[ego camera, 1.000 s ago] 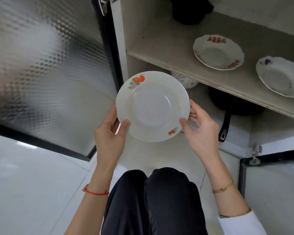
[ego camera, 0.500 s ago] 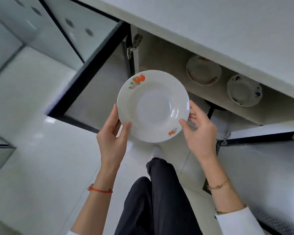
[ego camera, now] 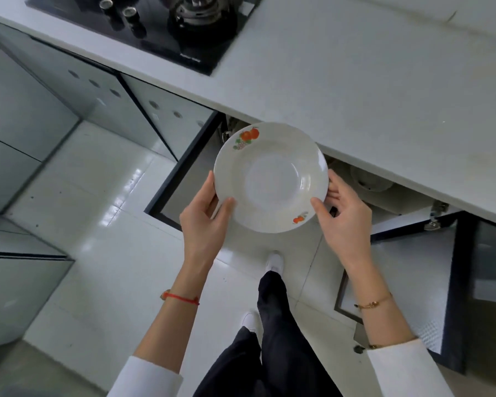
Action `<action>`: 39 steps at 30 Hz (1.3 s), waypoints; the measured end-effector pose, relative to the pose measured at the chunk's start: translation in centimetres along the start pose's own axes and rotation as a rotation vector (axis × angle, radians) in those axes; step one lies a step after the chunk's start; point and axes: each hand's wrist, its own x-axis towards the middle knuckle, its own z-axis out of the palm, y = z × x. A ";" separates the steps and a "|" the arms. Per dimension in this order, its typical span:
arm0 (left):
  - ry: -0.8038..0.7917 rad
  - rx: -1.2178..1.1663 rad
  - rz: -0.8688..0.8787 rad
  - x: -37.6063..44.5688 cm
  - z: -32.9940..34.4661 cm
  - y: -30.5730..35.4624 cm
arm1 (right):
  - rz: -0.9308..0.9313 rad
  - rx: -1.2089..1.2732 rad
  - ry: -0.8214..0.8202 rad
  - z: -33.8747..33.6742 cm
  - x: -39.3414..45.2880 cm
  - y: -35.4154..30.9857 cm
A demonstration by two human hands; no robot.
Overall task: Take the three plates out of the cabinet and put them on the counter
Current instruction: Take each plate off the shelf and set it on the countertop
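Note:
A white plate with orange fruit prints (ego camera: 271, 179) is held level in front of the counter's front edge. My left hand (ego camera: 205, 222) grips its left rim, thumb on top. My right hand (ego camera: 342, 216) grips its right rim the same way. The pale counter (ego camera: 355, 90) stretches across the top of the view above the open cabinet (ego camera: 384, 196). One more plate (ego camera: 368, 180) shows dimly on the cabinet shelf under the counter edge; the rest of the shelf is hidden.
A black gas hob (ego camera: 161, 27) with a burner and knobs sits on the counter at the upper left. The cabinet's two doors (ego camera: 184, 179) (ego camera: 413, 285) stand open on either side of my legs. Glossy white floor tiles (ego camera: 98, 253) lie below.
I have risen from the cabinet opening to standing height, carrying the plate up with both hands. The counter top and hob have come into view and the shelf plates have dropped mostly out of sight.

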 end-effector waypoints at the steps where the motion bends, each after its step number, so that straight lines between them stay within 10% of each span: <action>1: -0.011 0.009 0.009 0.5 0.4 0.6 | -0.003 0.007 0.007 -0.5 0.6 -0.3; 39: -0.282 0.258 0.152 46.4 17.8 10.9 | 0.124 0.005 0.204 1.6 45.5 -2.6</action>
